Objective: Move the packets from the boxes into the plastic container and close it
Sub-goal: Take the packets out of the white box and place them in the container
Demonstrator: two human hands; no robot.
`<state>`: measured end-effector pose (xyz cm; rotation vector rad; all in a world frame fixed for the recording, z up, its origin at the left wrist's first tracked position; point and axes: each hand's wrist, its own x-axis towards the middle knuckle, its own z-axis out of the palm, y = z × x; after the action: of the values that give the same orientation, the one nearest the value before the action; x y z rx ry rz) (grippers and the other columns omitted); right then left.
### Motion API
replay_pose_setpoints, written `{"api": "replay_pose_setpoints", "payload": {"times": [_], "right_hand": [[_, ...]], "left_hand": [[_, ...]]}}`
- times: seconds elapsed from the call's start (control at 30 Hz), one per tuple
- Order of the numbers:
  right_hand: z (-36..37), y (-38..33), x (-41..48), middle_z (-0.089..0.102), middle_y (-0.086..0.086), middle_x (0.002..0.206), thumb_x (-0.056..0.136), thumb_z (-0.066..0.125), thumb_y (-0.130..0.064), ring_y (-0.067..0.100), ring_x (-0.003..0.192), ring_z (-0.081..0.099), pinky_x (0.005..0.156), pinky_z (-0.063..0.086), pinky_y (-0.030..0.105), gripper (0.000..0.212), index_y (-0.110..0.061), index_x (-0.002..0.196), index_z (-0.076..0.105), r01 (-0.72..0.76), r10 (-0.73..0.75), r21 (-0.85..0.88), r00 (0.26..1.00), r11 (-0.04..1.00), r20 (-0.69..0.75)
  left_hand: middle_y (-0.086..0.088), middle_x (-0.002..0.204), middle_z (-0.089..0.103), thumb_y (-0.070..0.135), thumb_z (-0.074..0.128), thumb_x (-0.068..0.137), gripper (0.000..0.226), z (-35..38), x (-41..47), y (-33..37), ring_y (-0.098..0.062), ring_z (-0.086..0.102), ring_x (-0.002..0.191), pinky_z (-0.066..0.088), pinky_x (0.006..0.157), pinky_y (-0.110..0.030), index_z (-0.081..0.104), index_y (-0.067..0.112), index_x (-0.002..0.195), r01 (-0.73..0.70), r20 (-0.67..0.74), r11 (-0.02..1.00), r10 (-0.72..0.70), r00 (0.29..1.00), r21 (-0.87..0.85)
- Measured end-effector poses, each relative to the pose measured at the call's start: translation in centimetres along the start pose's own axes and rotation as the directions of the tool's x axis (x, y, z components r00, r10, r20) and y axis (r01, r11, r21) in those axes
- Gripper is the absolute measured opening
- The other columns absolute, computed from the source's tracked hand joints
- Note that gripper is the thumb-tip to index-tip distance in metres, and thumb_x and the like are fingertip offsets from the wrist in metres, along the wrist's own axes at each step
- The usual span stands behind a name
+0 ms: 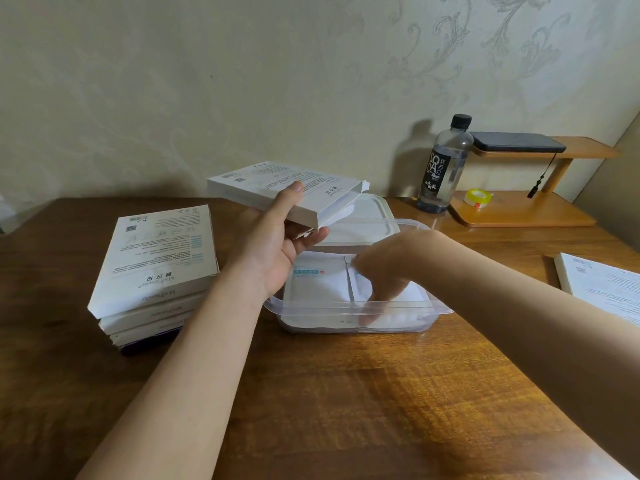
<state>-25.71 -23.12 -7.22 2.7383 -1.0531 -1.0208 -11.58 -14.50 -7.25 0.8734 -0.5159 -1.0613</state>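
Packets (318, 282) lie flat in the container (346, 308), at least two white ones side by side, directly under the right hand (384, 271). In the head view that hand reaches down inside the container with its fingers on or among the packets. It is blurred, so I cannot tell whether it pinches one or only presses them flat. The left hand (280, 244), just left of the right one and a little above it, grips a box (277, 188), thumb on top and fingers curled beneath. It holds the box over the container's far left corner with the open flap end toward the right hand. Whether anything is left inside the box cannot be seen. Further left of the left hand, a stack (156, 265) of similar boxes, at least three, sits on the worktop (346, 393). Well to the right of the right forearm lies a far box (606, 285), full or emptied I cannot say. Beyond both hands the lid (367, 220) rests behind the container, off it. By my reading the job is early: roughly one box's packets are in, the stack looks untouched, and closing is not yet done.
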Motion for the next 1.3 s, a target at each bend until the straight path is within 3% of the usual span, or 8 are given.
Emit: {"api": "replay_pose_setpoints", "payload": {"times": [0.2,0.3,0.47,0.63,0.9,1.07,1.2,1.3], "right_hand": [[-0.2,-0.2,-1.0,0.062,0.003,0.126,0.078,0.067,-0.069,0.024,0.113,0.059,0.103,0.049,0.039,0.088,-0.013,0.143,0.047,-0.025,0.027,0.053,0.999,0.998,-0.031],[-1.1,0.8,-2.3,0.061,0.003,0.13,0.083,0.067,-0.062,0.024,0.117,0.058,0.102,0.049,0.04,0.075,-0.013,0.138,0.052,-0.037,0.095,0.236,0.967,0.971,-0.237],[-2.0,1.2,-3.7,0.073,0.001,0.103,0.09,0.072,-0.034,0.021,0.096,0.067,0.091,0.054,0.038,0.031,-0.015,0.114,0.071,0.195,0.371,0.605,0.634,0.772,-0.678],[-1.7,0.0,-2.7,0.071,-0.006,0.08,0.09,0.069,-0.025,0.021,0.085,0.069,0.083,0.057,0.042,0.02,-0.018,0.108,0.073,0.349,0.494,0.636,0.417,0.688,-0.763],[-1.9,-0.2,-2.0,0.068,-0.007,0.079,0.092,0.065,-0.024,0.019,0.08,0.066,0.08,0.057,0.04,0.026,-0.022,0.117,0.069,0.387,0.452,0.607,0.423,0.694,-0.786],[-1.9,-0.3,-2.0,0.071,-0.004,0.083,0.094,0.059,-0.022,0.018,0.083,0.065,0.08,0.054,0.033,0.036,-0.027,0.13,0.064,0.341,0.406,0.608,0.505,0.717,-0.762],[-1.6,-0.5,-1.8,0.071,0.003,0.087,0.092,0.05,-0.012,0.026,0.082,0.066,0.072,0.056,0.039,0.021,-0.026,0.099,0.064,0.352,0.32,0.59,0.586,0.727,-0.745],[-1.6,-0.4,-1.8,0.069,-0.004,0.08,0.089,0.048,-0.008,0.021,0.075,0.065,0.066,0.057,0.035,0.037,-0.029,0.109,0.071,0.387,0.287,0.579,0.593,0.718,-0.752]], "left_hand": [[-0.007,0.101,0.075,0.019,0.069,0.095,0.019,0.0,-0.1,0.0,-0.021,0.073,0.093,0.061,0.06,-0.031,0.061,0.021,0.113,0.008,-0.005,1.0,-0.008,1.0,-0.007],[-0.004,0.09,0.079,0.022,0.07,0.095,0.019,-0.1,-0.1,0.2,-0.02,0.075,0.086,0.06,0.057,-0.029,0.063,0.017,0.112,0.026,0.0,0.999,-0.026,1.0,-0.033],[-0.012,0.099,0.074,0.031,0.068,0.095,0.023,-0.2,0.3,0.3,-0.023,0.072,0.087,0.059,0.054,-0.026,0.068,0.011,0.106,0.045,0.003,0.994,-0.045,0.999,-0.096],[-0.012,0.093,0.073,0.039,0.065,0.096,0.032,-0.3,0.6,0.6,-0.019,0.071,0.075,0.059,0.054,-0.022,0.069,0.007,0.103,0.078,0.019,0.983,-0.076,0.997,-0.169],[-0.027,0.126,0.067,0.043,0.065,0.095,0.041,-0.6,0.8,0.6,-0.034,0.066,0.109,0.062,0.059,-0.023,0.066,0.004,0.11,0.099,-0.009,0.975,-0.103,0.995,-0.198],[-0.02,0.108,0.069,0.042,0.066,0.095,0.038,-0.6,0.7,0.6,-0.022,0.068,0.084,0.06,0.054,-0.023,0.066,0.006,0.104,0.105,-0.007,0.98,-0.108,0.994,-0.169],[-0.012,0.095,0.071,0.039,0.066,0.095,0.033,-0.5,0.6,0.5,-0.017,0.07,0.072,0.059,0.053,-0.023,0.068,0.007,0.102,0.1,0.021,0.99,-0.098,0.995,-0.096],[-0.011,0.09,0.071,0.038,0.067,0.094,0.033,-0.5,0.6,0.5,-0.015,0.07,0.068,0.057,0.05,-0.022,0.067,0.006,0.103,0.102,0.006,0.991,-0.102,0.995,-0.084]]}}
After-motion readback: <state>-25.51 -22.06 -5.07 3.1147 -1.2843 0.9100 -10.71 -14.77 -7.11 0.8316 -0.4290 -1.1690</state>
